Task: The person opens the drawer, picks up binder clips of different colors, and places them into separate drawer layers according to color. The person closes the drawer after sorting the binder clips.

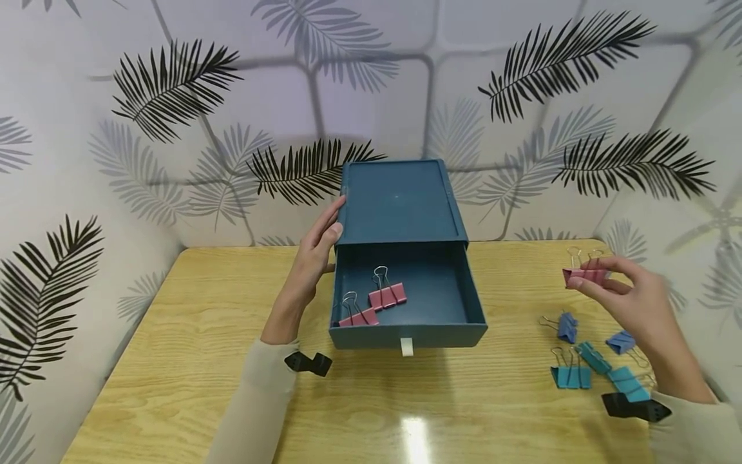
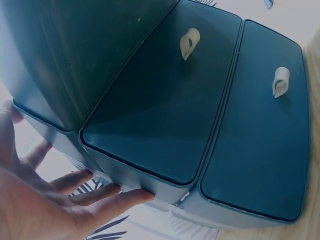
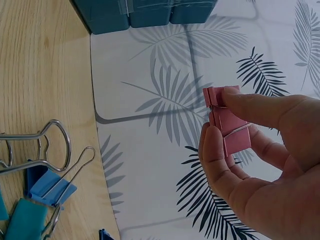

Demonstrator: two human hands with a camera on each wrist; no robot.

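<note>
Our right grip [image 1: 636,301] pinches a pink clip [image 1: 587,276] near the far right of the table [image 1: 203,361], while our left grip [image 1: 312,263] rests spread fingers [image 2: 124,202] against the box [image 1: 400,203], and we judge the clip light, stiff and smooth, best held by its flat sides [image 3: 231,120].

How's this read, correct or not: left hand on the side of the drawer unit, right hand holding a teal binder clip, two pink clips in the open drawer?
Colour's off: the right hand holds a pink binder clip, per the head view. Rest stands: left hand on the side of the drawer unit, two pink clips in the open drawer.
</note>
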